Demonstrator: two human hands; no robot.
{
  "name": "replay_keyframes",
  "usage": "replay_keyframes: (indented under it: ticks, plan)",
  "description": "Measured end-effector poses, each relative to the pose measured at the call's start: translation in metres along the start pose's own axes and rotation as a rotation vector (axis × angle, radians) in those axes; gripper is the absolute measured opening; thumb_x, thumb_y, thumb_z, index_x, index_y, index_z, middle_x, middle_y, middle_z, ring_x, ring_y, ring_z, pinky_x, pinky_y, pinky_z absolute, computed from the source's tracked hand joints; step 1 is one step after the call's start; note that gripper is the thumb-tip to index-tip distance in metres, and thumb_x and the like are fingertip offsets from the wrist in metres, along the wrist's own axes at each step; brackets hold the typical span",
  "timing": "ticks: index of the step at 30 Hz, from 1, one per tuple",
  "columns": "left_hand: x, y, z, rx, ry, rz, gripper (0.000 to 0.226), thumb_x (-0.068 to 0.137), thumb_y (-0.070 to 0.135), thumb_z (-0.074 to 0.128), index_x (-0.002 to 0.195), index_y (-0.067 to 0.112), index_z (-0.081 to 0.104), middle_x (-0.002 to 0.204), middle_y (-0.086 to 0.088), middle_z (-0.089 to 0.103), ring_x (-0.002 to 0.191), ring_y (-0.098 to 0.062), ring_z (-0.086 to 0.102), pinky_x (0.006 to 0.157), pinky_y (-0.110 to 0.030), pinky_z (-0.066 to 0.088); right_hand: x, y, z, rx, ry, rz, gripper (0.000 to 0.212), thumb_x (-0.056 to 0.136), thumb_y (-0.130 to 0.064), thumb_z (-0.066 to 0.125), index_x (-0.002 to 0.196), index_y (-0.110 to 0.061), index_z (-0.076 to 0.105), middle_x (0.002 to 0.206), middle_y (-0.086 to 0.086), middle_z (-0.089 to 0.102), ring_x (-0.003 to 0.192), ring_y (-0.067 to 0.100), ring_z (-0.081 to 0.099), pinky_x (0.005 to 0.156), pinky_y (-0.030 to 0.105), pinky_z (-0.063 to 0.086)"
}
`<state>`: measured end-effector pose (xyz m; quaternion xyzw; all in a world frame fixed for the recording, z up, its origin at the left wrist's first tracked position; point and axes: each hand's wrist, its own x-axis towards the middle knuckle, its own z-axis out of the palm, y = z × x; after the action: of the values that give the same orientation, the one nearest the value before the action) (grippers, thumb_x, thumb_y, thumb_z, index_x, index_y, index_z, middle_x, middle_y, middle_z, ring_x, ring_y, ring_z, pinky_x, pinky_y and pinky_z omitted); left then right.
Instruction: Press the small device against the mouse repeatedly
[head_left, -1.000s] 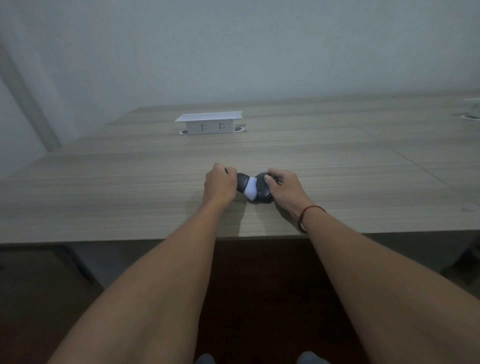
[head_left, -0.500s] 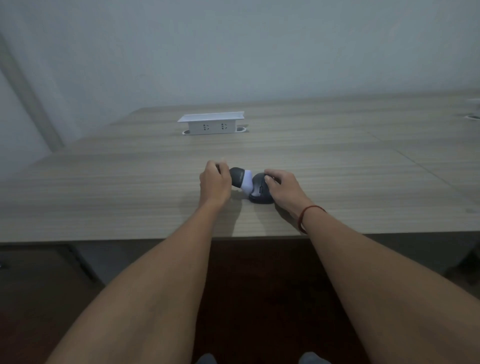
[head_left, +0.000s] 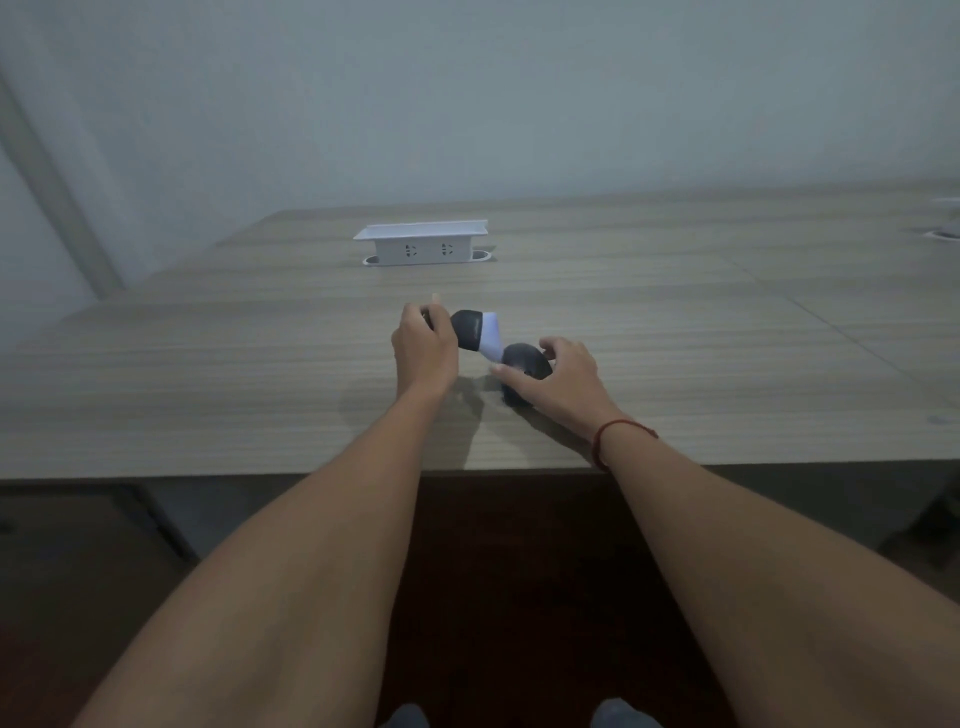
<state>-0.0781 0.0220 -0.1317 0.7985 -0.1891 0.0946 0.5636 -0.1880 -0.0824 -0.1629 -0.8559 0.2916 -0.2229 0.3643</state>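
Nearest the camera, two bare forearms reached forward over the near edge of the bench (head_left: 208, 395); a red cord (head_left: 605, 434) circled the right wrist.

Right hand (head_left: 563, 382): lay over a dark rounded object (head_left: 524, 364) that sat on the bench top, close to the near edge. Thumb and fingers curved around its sides, so the grip was closed on it. What the object is could not be made out in the dim light.

Left hand (head_left: 423, 345): just to the left and slightly farther in, fingers curled around the end of a second dark piece (head_left: 466, 332), grip clamped on it. That piece was raised off the bench and tilted. A white part (head_left: 491, 338) ran between the two dark pieces, touching both; whether it was one joined item or separate parts could not be told.

Farther back, well apart from the hands, a white socket box (head_left: 423, 247) stood up from the bench, with two outlets on its front face. Behind the bench rose a plain pale wall (head_left: 467, 93).
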Motion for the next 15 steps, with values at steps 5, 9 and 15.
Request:
replay_keyframes:
  ticks: [5,9,15]
  plan:
    - [-0.001,-0.013,0.013,0.089,-0.172,-0.022,0.045,0.1,0.03,0.039,0.103,-0.009,0.062,0.092,-0.016,0.062,0.081,-0.023,0.05,0.066,-0.025,0.031,-0.002,-0.001,-0.004,0.113,-0.06,0.004,0.08,0.067,-0.042,0.08,0.135,-0.014,0.047,0.129,0.001,0.056,0.114,0.019,0.055,0.1,0.042,0.048]
    - [0.006,-0.013,0.012,0.194,-0.072,-0.104,0.041,0.099,0.024,0.035,0.106,-0.008,0.06,0.112,-0.025,0.063,0.098,-0.035,0.058,0.071,-0.033,0.036,0.001,-0.002,-0.006,0.162,-0.066,-0.008,0.063,0.07,-0.029,0.077,0.128,-0.016,0.055,0.124,0.002,0.06,0.11,0.02,0.058,0.098,0.042,0.05]
    - [0.006,-0.001,0.016,0.129,-0.073,-0.03,0.043,0.097,0.028,0.037,0.097,-0.007,0.061,0.104,-0.025,0.065,0.094,-0.038,0.06,0.07,-0.037,0.04,0.0,-0.001,-0.006,0.207,-0.11,-0.011,0.071,0.066,-0.025,0.078,0.133,-0.021,0.053,0.126,0.001,0.059,0.111,0.02,0.058,0.094,0.042,0.053]
